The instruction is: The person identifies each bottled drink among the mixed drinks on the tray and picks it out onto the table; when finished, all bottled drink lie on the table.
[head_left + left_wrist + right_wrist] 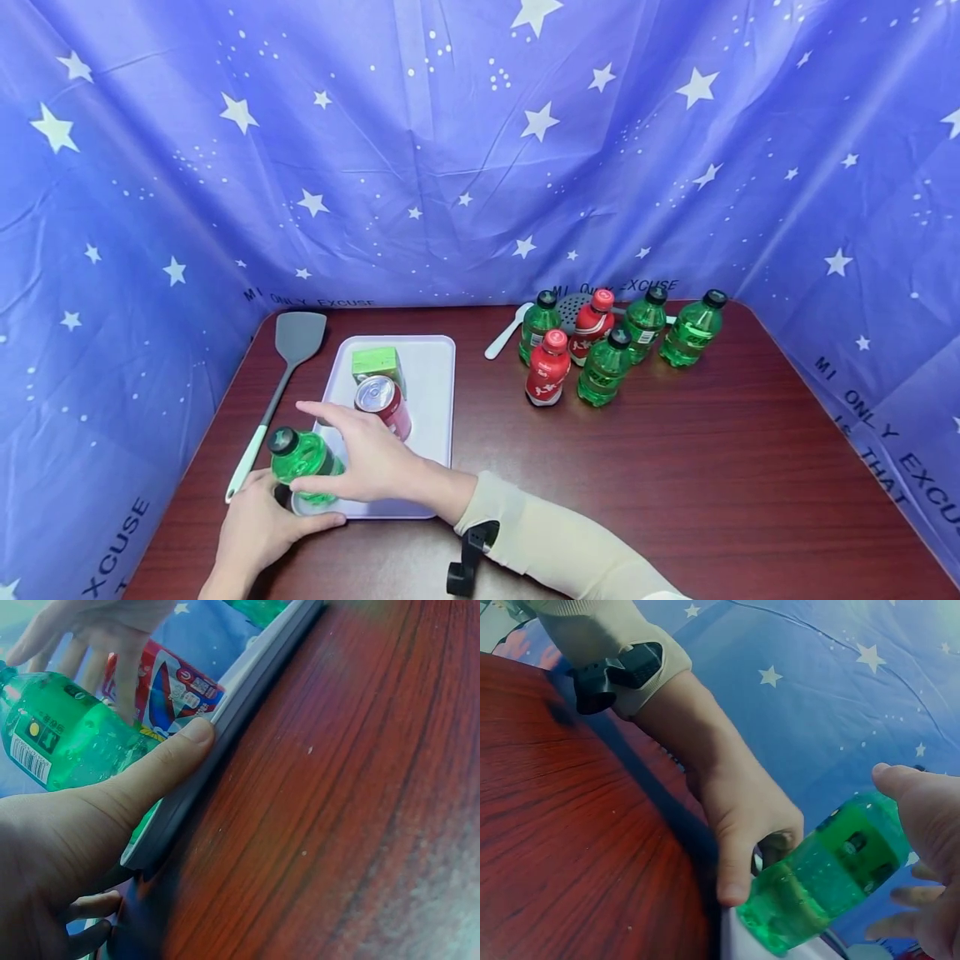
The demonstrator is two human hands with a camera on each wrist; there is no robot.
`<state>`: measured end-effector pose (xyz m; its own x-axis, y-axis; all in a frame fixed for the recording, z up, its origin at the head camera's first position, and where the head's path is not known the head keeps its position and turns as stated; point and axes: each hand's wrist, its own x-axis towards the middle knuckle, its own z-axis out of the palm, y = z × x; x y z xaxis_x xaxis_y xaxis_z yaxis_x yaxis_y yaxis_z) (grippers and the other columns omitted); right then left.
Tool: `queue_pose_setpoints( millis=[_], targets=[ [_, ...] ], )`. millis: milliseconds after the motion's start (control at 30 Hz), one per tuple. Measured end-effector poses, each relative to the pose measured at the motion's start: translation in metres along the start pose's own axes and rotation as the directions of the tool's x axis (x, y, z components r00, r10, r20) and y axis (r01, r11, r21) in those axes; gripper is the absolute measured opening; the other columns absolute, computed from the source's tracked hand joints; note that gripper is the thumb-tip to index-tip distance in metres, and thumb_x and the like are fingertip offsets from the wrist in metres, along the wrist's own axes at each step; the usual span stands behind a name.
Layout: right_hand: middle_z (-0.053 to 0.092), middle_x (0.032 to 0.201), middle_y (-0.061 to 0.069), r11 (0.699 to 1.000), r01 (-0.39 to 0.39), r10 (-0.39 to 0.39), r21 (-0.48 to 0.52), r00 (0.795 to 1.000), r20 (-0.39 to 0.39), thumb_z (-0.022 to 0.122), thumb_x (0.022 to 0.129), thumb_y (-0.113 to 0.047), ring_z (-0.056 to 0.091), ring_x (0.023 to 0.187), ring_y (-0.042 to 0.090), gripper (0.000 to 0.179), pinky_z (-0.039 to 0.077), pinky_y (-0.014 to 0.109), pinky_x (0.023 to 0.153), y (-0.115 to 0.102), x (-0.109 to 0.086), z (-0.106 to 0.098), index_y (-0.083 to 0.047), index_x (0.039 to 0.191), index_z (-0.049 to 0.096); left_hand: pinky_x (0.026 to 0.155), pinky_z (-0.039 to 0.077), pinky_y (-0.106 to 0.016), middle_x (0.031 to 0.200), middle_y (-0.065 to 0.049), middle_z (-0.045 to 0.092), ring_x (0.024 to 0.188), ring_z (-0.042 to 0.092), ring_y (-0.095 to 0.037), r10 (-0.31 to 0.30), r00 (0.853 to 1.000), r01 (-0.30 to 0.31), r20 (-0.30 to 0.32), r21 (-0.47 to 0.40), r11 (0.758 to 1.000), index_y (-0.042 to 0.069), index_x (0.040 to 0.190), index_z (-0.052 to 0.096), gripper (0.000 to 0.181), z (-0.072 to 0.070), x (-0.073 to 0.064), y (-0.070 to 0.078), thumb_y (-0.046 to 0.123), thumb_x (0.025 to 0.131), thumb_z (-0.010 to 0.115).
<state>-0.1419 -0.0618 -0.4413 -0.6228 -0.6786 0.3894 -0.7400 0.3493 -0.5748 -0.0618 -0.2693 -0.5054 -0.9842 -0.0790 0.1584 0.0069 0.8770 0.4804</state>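
Observation:
A green soda bottle (300, 462) with a black cap stands at the near-left corner of the white tray (431, 417). My left hand (258, 525) holds that corner of the tray, its thumb lying along the front rim and its fingers bent at the left side, close to the bottle's base. Over the tray, my right hand (367, 458) has its fingers extended and spread, with the thumb in front of the bottle; whether it touches the bottle I cannot tell. Behind this hand sit a red can (401, 421) and a green box (375, 362), both on the tray.
A grey spatula (300, 333) with a pale handle lies left of the tray. To the right stand several green bottles (603, 371) and two red bottles (547, 375). A white-handled utensil (508, 332) and a slotted skimmer (573, 312) lie around them. Starry curtains border the table.

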Motion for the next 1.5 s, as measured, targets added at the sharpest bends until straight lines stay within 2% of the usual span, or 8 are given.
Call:
queue_pose_setpoints(
  millis=[167, 333, 667, 833, 1000, 1133, 1300, 1500],
  targets=[
    [0.055, 0.16, -0.005, 0.999, -0.021, 0.021, 0.029, 1.0, 0.001, 0.085, 0.088, -0.047, 0.062, 0.138, 0.008, 0.088, 0.043, 0.011, 0.113, 0.005, -0.001, 0.007, -0.019, 0.16, 0.044, 0.085, 0.056, -0.063, 0.095, -0.007, 0.079, 0.109, 0.066, -0.04, -0.003, 1.0, 0.003, 0.008, -0.002, 1.0, 0.012, 0.105, 0.078, 0.083, 0.0, 0.003, 0.002, 0.067, 0.048, 0.101],
    [0.059, 0.157, -0.004, 0.997, -0.021, 0.02, 0.07, 1.0, 0.009, 0.084, 0.09, -0.046, 0.061, 0.137, 0.005, 0.082, 0.043, 0.009, 0.111, 0.006, -0.001, 0.013, -0.018, 0.157, 0.047, 0.085, 0.056, -0.065, 0.098, -0.01, 0.079, 0.111, 0.066, -0.041, -0.01, 1.0, 0.01, 0.019, -0.004, 1.0, 0.011, 0.106, 0.078, 0.083, -0.001, 0.002, 0.003, 0.067, 0.049, 0.101],
    [0.072, 0.133, -0.008, 0.997, 0.028, -0.027, 0.069, 0.999, -0.024, 0.087, 0.088, -0.042, 0.063, 0.118, -0.008, 0.068, 0.042, 0.001, 0.101, 0.007, 0.0, 0.023, -0.018, 0.145, 0.058, 0.087, 0.056, -0.065, 0.096, -0.009, 0.08, 0.112, 0.067, -0.041, -0.01, 1.0, 0.01, 0.014, -0.005, 1.0, 0.011, 0.105, 0.078, 0.081, -0.001, 0.001, 0.003, 0.065, 0.049, 0.101],
    [0.072, 0.133, -0.008, 0.996, 0.021, -0.019, 0.089, 1.0, -0.022, 0.088, 0.088, -0.04, 0.062, 0.117, -0.008, 0.068, 0.043, 0.002, 0.1, 0.008, 0.0, 0.023, -0.018, 0.145, 0.058, 0.088, 0.055, -0.067, 0.1, -0.01, 0.08, 0.115, 0.065, -0.042, -0.017, 0.999, 0.017, 0.032, -0.009, 1.0, 0.012, 0.107, 0.078, 0.081, -0.001, 0.001, 0.001, 0.065, 0.05, 0.101],
    [0.073, 0.133, -0.006, 0.997, 0.038, -0.036, 0.063, 0.999, -0.038, 0.089, 0.087, -0.04, 0.064, 0.117, -0.006, 0.069, 0.045, 0.003, 0.1, 0.007, -0.001, 0.02, -0.017, 0.144, 0.059, 0.088, 0.055, -0.067, 0.105, -0.01, 0.08, 0.117, 0.065, -0.041, 0.006, 1.0, -0.006, 0.003, -0.018, 1.0, 0.014, 0.11, 0.078, 0.082, 0.0, -0.001, 0.001, 0.065, 0.05, 0.101],
    [0.074, 0.132, -0.006, 0.998, 0.055, -0.053, 0.023, 0.996, -0.075, 0.09, 0.085, -0.041, 0.067, 0.116, -0.005, 0.071, 0.046, 0.004, 0.099, 0.002, -0.001, 0.011, -0.016, 0.144, 0.06, 0.087, 0.055, -0.069, 0.11, -0.016, 0.079, 0.118, 0.063, -0.042, 0.016, 1.0, -0.016, -0.014, -0.017, 1.0, 0.01, 0.115, 0.078, 0.089, 0.0, -0.002, 0.001, 0.065, 0.049, 0.101],
    [0.075, 0.133, -0.008, 0.999, 0.048, -0.045, 0.022, 0.99, -0.134, 0.092, 0.083, -0.042, 0.067, 0.115, -0.006, 0.073, 0.049, 0.005, 0.097, -0.011, -0.001, -0.013, -0.018, 0.145, 0.061, 0.087, 0.054, -0.071, 0.122, -0.026, 0.075, 0.122, 0.062, -0.045, 0.003, 1.0, -0.003, -0.005, -0.005, 1.0, 0.007, 0.125, 0.075, 0.099, 0.0, -0.002, 0.001, 0.067, 0.049, 0.1],
    [0.078, 0.121, -0.007, 0.998, 0.013, 0.002, 0.065, 0.971, -0.24, 0.096, 0.078, -0.04, 0.07, 0.104, -0.005, 0.072, 0.053, 0.007, 0.087, -0.025, -0.001, -0.047, -0.022, 0.141, 0.066, 0.091, 0.052, -0.076, 0.14, -0.041, 0.06, 0.13, 0.056, -0.056, -0.057, 0.996, 0.056, 0.073, 0.021, 0.998, 0.006, 0.143, 0.066, 0.117, -0.002, 0.001, 0.002, 0.071, 0.051, 0.098]
  ],
)
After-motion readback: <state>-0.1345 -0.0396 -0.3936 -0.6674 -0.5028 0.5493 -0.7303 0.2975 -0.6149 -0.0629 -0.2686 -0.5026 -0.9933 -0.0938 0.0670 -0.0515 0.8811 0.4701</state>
